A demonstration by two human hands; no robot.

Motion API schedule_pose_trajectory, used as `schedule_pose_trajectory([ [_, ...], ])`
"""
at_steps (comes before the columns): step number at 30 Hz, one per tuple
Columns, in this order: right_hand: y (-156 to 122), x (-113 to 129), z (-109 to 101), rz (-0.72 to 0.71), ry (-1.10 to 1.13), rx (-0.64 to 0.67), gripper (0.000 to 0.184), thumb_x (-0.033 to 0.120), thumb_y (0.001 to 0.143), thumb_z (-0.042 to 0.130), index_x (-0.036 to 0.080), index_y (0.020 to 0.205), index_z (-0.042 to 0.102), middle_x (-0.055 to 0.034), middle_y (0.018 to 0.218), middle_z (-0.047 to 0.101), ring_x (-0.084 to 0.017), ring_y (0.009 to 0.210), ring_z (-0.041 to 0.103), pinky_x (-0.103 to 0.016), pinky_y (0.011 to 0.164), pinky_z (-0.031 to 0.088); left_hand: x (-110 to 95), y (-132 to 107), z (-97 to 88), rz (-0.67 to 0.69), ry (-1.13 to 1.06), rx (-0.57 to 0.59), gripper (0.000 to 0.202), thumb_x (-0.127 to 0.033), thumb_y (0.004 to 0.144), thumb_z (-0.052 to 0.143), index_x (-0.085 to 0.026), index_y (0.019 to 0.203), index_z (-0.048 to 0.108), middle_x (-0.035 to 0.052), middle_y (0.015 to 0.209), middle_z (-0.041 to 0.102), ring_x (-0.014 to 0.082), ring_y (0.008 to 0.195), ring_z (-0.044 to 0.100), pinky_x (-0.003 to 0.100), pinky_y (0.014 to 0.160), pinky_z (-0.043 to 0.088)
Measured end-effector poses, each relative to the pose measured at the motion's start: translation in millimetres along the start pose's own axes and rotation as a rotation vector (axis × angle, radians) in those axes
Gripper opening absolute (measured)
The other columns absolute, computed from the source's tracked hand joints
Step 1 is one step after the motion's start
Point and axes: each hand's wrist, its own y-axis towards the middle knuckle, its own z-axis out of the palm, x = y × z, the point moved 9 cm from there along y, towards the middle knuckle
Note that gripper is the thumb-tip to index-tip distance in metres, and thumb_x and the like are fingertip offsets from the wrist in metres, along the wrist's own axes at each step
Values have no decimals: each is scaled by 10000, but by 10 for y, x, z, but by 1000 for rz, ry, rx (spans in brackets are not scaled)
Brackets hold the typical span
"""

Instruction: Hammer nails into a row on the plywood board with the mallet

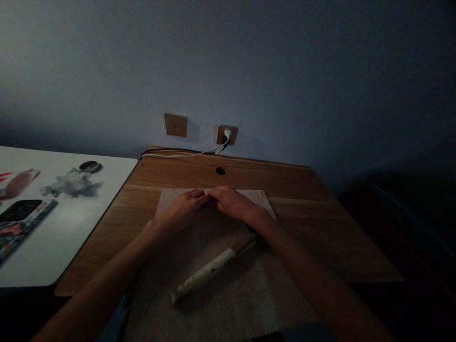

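Near the far edge of a pale wooden board (pixel 228 304), my left hand (pixel 187 206) and my right hand (pixel 230 202) meet at their fingertips. The fingers of both are curled and pressed together. Whatever they pinch is too small and dark to make out. A hammer (pixel 204 276) lies slantwise on the board, below my hands and touched by neither. Its handle has a worn, whitish covering with bare wood towards the dark head, which is partly hidden by my right forearm.
The board rests on a brown wooden table (pixel 317 228) against a wall. Cables (pixel 178 155) run along its back edge to a socket (pixel 227 135). On a white table (pixel 67 237) at left are a phone (pixel 21 210) on a patterned box, crumpled plastic (pixel 73 183) and a round lid (pixel 90 166).
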Motion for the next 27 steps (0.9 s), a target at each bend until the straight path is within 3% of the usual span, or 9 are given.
schedule_pose_trajectory([
  [3, 8, 33, -34, -31, 18, -16, 260, -43, 946, 587, 106, 1028, 784, -133, 1049, 761, -204, 945, 704, -274, 850, 488, -38, -93, -7, 48, 23, 7, 151, -264, 1013, 652, -186, 1138, 687, 96, 1094, 716, 262, 1013, 681, 397, 940, 541],
  [6, -43, 46, -132, -45, 43, -50, 233, -14, 956, 601, 102, 1048, 781, -133, 1089, 745, -200, 972, 699, -284, 889, 490, 32, -216, -97, -27, 107, -4, 161, -201, 973, 675, -171, 1131, 678, 124, 1163, 711, 297, 1060, 658, 438, 947, 537],
  [10, -197, 65, -165, -69, 95, -13, 224, 30, 952, 648, 154, 1059, 801, -83, 1033, 791, -189, 960, 727, -276, 896, 513, 55, -323, -153, -53, 100, 55, 214, -61, 971, 583, -169, 1124, 686, 112, 1096, 741, 276, 1005, 675, 415, 922, 549],
  [14, -447, -76, -178, -9, 108, -33, 241, 158, 997, 673, 173, 1208, 789, -123, 1200, 796, -242, 1100, 741, -363, 1010, 528, 25, -347, -141, -31, 20, 64, 221, -53, 992, 548, -172, 1095, 704, 96, 1029, 741, 255, 974, 704, 373, 872, 587],
  [16, -627, -214, -217, 52, 101, -81, 275, 184, 1004, 663, 150, 1255, 768, -155, 1263, 782, -278, 1175, 726, -421, 1068, 515, 59, -365, -182, -38, -2, -19, 227, -111, 1025, 540, -187, 1160, 706, 117, 1144, 750, 269, 1088, 702, 412, 960, 593],
  [18, -848, -355, -256, 111, 102, -135, 302, 216, 1019, 631, 155, 1292, 746, -162, 1288, 777, -295, 1200, 721, -461, 1085, 517, 152, -407, -206, -77, 27, -101, 284, -222, 1054, 552, -199, 1311, 670, 159, 1388, 690, 318, 1308, 626, 514, 1102, 540],
  [20, -1104, -482, -271, 177, 118, -203, 322, 247, 1038, 579, 181, 1317, 726, -156, 1330, 759, -304, 1245, 703, -489, 1097, 520, 269, -453, -147, -135, 71, -111, 428, -335, 1064, 555, -169, 1457, 588, 206, 1576, 553, 367, 1480, 493, 593, 1190, 458],
  [23, -1532, -648, -186, 323, 228, -346, 335, 362, 1034, 569, 236, 1307, 717, -126, 1343, 752, -308, 1252, 707, -510, 1114, 526, 296, -481, 73, -145, 71, -10, 546, -417, 1086, 494, -105, 1533, 512, 239, 1634, 477, 361, 1557, 404, 575, 1258, 381],
  [27, -1978, -641, 193, 436, 304, -436, 552, 471, 997, 616, 248, 1498, 562, -143, 1578, 590, -325, 1448, 574, -525, 1201, 471, -82, -387, 307, -12, 20, 58, 615, -482, 1115, 411, -121, 1613, 396, 217, 1685, 403, 316, 1611, 294, 529, 1301, 315],
])
